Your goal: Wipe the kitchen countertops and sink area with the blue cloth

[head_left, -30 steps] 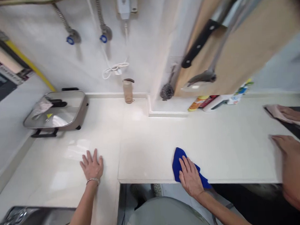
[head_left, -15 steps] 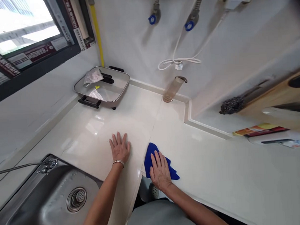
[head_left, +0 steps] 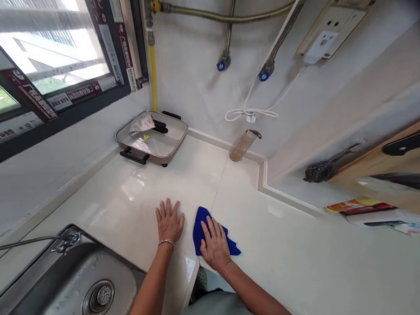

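Observation:
My left hand (head_left: 170, 223) lies palm down on the pale countertop (head_left: 298, 260), its fingers spread and nothing in it; a bracelet circles the wrist. To its right, a blue cloth (head_left: 200, 232) sits by the inner corner of the counter's front edge. My right hand (head_left: 215, 243) presses on that cloth from above and holds it to the surface, fingers stretched forward and fairly close together. Part of the cloth is hidden under the palm; its edges show to the left, at the top and on the right.
A steel sink (head_left: 118, 282) is at lower left. Toward the back corner stands an electric pan with a glass lid (head_left: 170, 136). A translucent cylinder (head_left: 242, 147) leans near the wall. At right are a wire scrubber (head_left: 318, 171), a black-handled knife (head_left: 407, 143) and a colourful packet (head_left: 358, 206).
The camera view has tilted up, showing more of the wall and window. My right hand and the blue cloth have slid left, closer to my left hand, which stays on the counter.

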Demonstrator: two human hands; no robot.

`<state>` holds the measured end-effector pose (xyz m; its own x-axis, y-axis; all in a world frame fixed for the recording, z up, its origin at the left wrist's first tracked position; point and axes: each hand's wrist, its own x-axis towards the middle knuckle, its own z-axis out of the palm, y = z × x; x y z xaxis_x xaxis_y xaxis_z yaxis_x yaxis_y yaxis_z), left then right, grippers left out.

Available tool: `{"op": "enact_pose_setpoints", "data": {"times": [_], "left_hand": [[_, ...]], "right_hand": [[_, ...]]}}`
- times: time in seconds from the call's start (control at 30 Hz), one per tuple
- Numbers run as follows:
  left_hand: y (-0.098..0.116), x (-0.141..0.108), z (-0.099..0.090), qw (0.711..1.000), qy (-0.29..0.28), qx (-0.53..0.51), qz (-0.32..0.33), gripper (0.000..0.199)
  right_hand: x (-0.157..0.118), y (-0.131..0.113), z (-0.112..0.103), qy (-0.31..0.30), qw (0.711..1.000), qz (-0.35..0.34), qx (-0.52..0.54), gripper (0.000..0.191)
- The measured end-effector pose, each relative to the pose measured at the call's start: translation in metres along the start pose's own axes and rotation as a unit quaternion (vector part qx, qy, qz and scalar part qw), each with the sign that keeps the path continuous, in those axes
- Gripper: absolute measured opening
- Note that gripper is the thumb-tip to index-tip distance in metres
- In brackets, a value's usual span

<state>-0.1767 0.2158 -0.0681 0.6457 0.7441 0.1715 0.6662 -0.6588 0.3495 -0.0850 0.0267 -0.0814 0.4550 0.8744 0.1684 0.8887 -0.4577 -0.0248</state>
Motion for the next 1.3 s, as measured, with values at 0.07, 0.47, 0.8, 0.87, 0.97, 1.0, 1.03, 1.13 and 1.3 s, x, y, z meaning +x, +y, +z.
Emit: {"op": "enact_pose_setpoints", "data": {"times": [0.07,0.47,0.8,0.87,0.97,1.0,1.03,1.13,1.3], "left_hand": [[0.0,0.0,-0.001,1.0,0.0,0.003,-0.003,0.054],[-0.001,0.005,-0.003,0.998,-0.029,0.06,-0.017,0.052],[-0.006,0.009,0.0,0.994,-0.055,0.093,-0.029,0.053],[-0.005,0.01,-0.001,0.993,-0.062,0.098,-0.034,0.053],[-0.005,0.012,-0.003,0.99,-0.086,0.1,-0.045,0.054],[-0.006,0.012,-0.004,0.989,-0.094,0.099,-0.048,0.054],[-0.007,0.013,-0.004,0.989,-0.099,0.1,-0.051,0.054],[-0.012,0.012,0.001,0.988,-0.097,0.107,-0.053,0.054],[-0.016,0.01,0.011,0.988,-0.056,0.129,-0.055,0.053]], "right_hand": [[0.009,0.015,0.003,0.012,1.0,0.004,0.002,0.07],[0.103,0.096,0.023,0.034,0.984,0.174,-0.017,0.061],[0.199,0.151,0.037,0.069,0.975,0.21,0.001,0.061],[0.216,0.158,0.038,0.068,0.973,0.219,0.004,0.06],[0.239,0.167,0.039,0.071,0.97,0.232,0.01,0.06],[0.245,0.169,0.04,0.071,0.969,0.234,0.012,0.06],[0.251,0.171,0.04,0.07,0.969,0.236,0.015,0.06],[0.266,0.176,0.044,0.064,0.97,0.233,0.021,0.061],[0.288,0.184,0.048,0.063,0.972,0.226,0.032,0.062]]}}
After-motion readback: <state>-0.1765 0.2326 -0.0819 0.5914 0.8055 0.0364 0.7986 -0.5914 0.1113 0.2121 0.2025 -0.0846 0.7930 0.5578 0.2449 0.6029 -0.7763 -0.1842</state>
